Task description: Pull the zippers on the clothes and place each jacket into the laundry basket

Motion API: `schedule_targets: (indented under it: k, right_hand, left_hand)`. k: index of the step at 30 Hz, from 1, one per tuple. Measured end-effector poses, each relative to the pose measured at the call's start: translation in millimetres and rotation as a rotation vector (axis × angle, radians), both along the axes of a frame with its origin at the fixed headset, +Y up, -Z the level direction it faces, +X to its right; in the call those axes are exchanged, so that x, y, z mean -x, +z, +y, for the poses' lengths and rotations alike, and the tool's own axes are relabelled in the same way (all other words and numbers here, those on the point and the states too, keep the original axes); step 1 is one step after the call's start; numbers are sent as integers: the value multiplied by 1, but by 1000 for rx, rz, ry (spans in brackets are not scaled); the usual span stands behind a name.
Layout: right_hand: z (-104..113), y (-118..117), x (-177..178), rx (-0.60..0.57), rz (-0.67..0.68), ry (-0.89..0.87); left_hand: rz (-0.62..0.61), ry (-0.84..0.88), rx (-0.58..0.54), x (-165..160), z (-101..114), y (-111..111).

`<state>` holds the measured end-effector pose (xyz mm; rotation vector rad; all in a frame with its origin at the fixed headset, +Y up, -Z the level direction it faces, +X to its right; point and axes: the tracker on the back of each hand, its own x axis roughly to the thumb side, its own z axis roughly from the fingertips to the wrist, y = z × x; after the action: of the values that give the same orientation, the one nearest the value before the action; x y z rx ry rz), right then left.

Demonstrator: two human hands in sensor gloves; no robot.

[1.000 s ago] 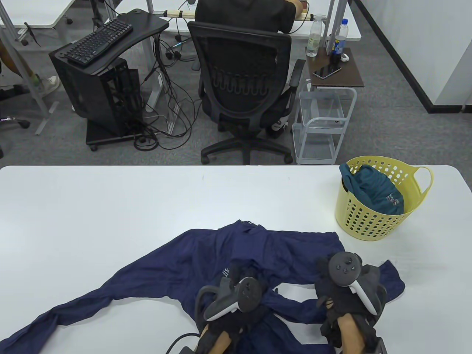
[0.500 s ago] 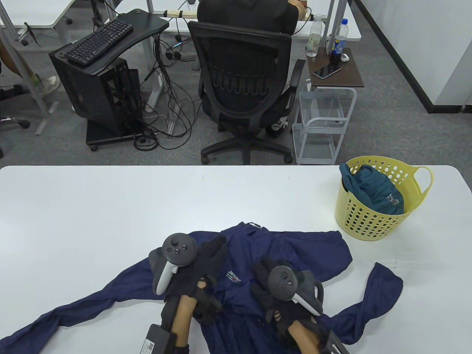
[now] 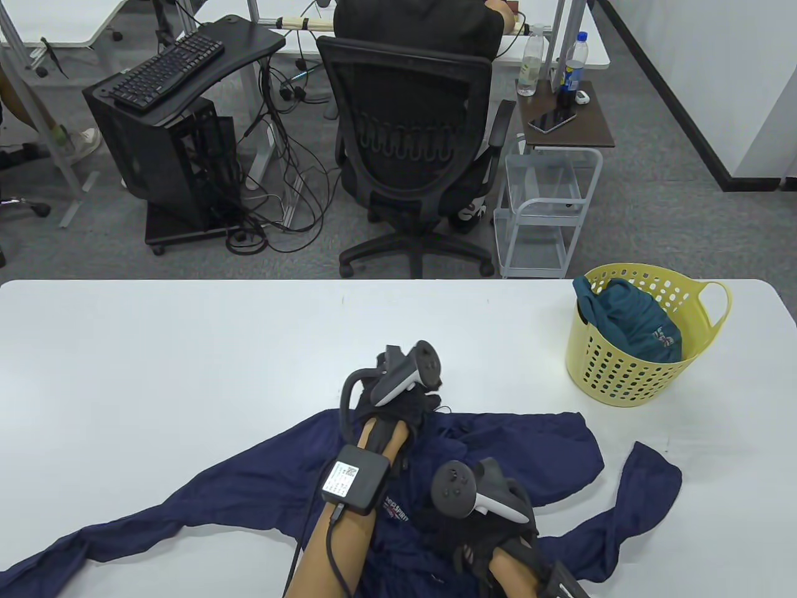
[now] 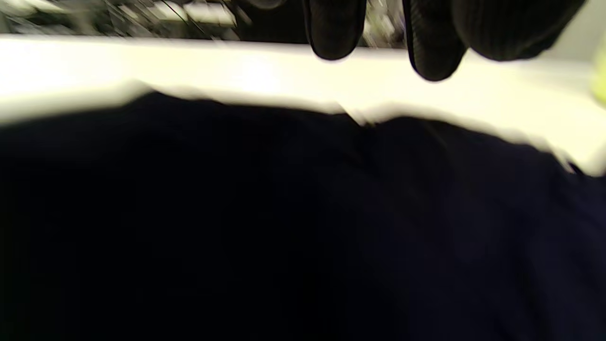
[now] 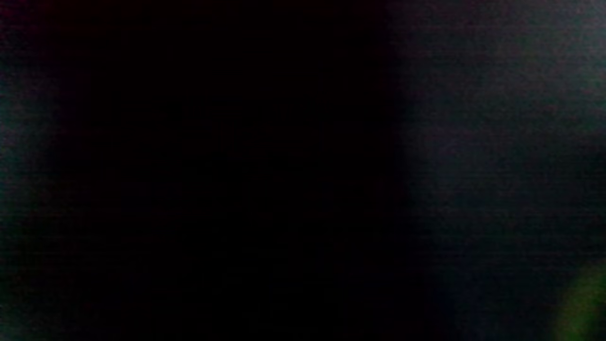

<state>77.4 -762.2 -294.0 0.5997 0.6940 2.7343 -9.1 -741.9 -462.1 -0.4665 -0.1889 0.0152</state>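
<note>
Both hands wore black knit sensor gloves. Left hand: a dark grey and white tracker with a round black head and loop ring strapped on its back; a black box with a white label on the forearm, a black cable running from it. Right hand: a matching grey-white tracker, round head with small buttons. Left fingers had rounded, ribbed black tips.
</note>
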Motion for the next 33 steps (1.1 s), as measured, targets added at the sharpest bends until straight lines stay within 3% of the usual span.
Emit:
schedule_targets:
  k: [3, 7, 10, 11, 14, 17, 21, 23, 24, 25, 28, 29, 33]
  right_hand:
    - [0, 2, 0, 21, 18, 2]
    - [-1, 2, -1, 56, 20, -5]
    - [-1, 2, -1, 70, 21, -4]
    - [0, 2, -2, 77, 21, -4]
    - [7, -1, -12, 40, -27, -60]
    - [19, -5, -34, -33, -124, -105]
    - [24, -11, -56, -51, -240, -137]
    - [19, -12, -60, -14, -269, -84]
    - [17, -13, -61, -15, -273, -75]
    - [15, -14, -61, -15, -274, -73]
    - [12, -14, -59, -2, -278, -53]
    - [13, -14, -59, -11, -279, -51]
    - [18, -12, -57, -59, -287, -69]
  left_hand:
    - [-59, -63, 117, -20, -27, 4]
    - [-121, -35, -44, -32, -23, 13]
    - [-158, -130, -46, -32, -17, 19]
    - [-124, -106, -95, -25, -10, 18]
    - [78, 178, -217, 7, 15, 10]
    - [383, 446, -366, 58, 46, 3]
    - [693, 495, -472, 121, 69, 4]
    - [828, 445, -557, 142, 69, 9]
    - [835, 422, -571, 150, 65, 9]
    - [825, 409, -539, 153, 61, 9]
    - [693, 401, -190, 163, 39, 6]
    - [664, 404, -141, 166, 36, 6]
    - [684, 398, -199, 186, 45, 26]
